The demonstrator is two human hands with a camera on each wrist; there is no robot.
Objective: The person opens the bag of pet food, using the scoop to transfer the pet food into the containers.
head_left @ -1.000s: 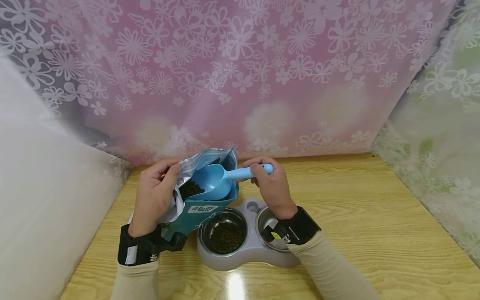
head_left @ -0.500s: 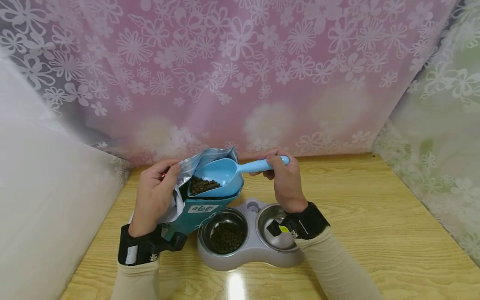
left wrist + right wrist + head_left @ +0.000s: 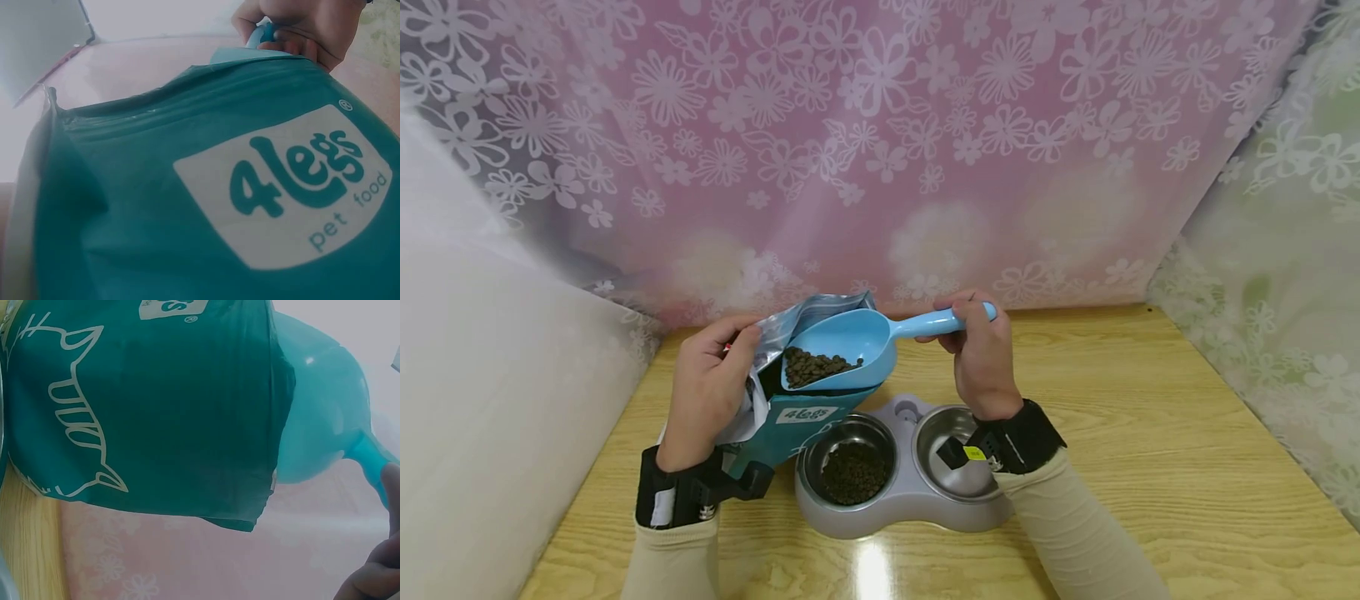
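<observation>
– Scoop point(image 3: 842, 329): position?

– At the mouth of the bag point(image 3: 797, 429), level-looking, tip within the opening as seen from above, handle out to the right

– Changes over the last second?

– Scoop drawn up and rightward. Kibble point(image 3: 811, 367) now shows plainly in its front half; a second ago the tip sat deeper, among the bag's contents. Bag hardly moved

– Fingers?

– Right hand point(image 3: 985, 358): curled snugly round the handle, thumb on top. Left hand point(image 3: 709, 383): thumb and fingers pinching the bag's edge, mouth held wide

– Meaning for the work?

– Loading looks done, I'd judge, lift-out only part way: the tip has yet to clear the bag. Load lies toward the tip, so a dip there could spill some

– Nearby?

– Stand point(image 3: 902, 508) on the surface point(image 3: 1112, 400), with two bowls. Left bowl point(image 3: 850, 427) has kibble in it, rim partly hidden by the bag; right bowl point(image 3: 934, 437) partly behind a wrist strap point(image 3: 1032, 433)
</observation>
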